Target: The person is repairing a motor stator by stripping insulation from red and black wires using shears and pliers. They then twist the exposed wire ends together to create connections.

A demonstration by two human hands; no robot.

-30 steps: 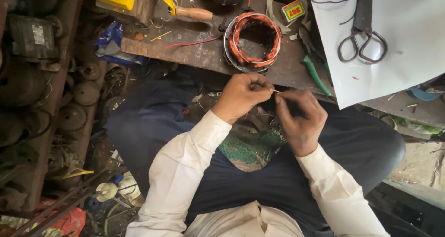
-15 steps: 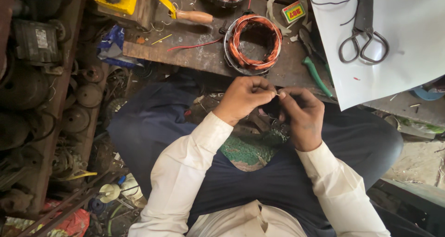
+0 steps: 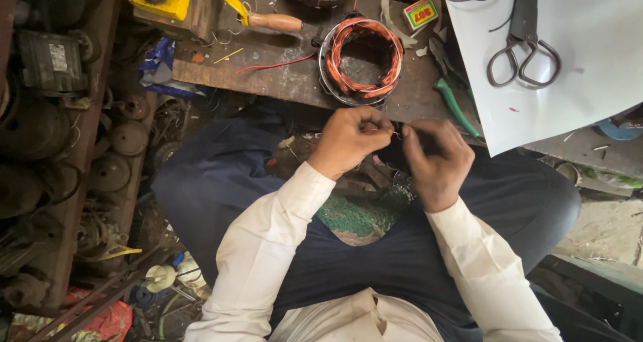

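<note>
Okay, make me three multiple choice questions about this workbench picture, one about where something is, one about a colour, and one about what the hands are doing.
1. Where do the scissors lie?
A. on the white sheet
B. on the person's lap
C. inside the wire coil

2. What colour is the wire wound in the ring-shaped coil on the bench?
A. blue
B. orange-copper
C. white

3. How are the left hand and right hand placed?
A. far apart on the bench
B. one holds the scissors
C. close together above the lap, fingertips pinching something small

Answers: 1 A, the scissors rest on the white sheet at upper right. 2 B, the windings look orange-copper. 3 C, both hands meet over the lap; what they pinch is too small to tell.
</note>
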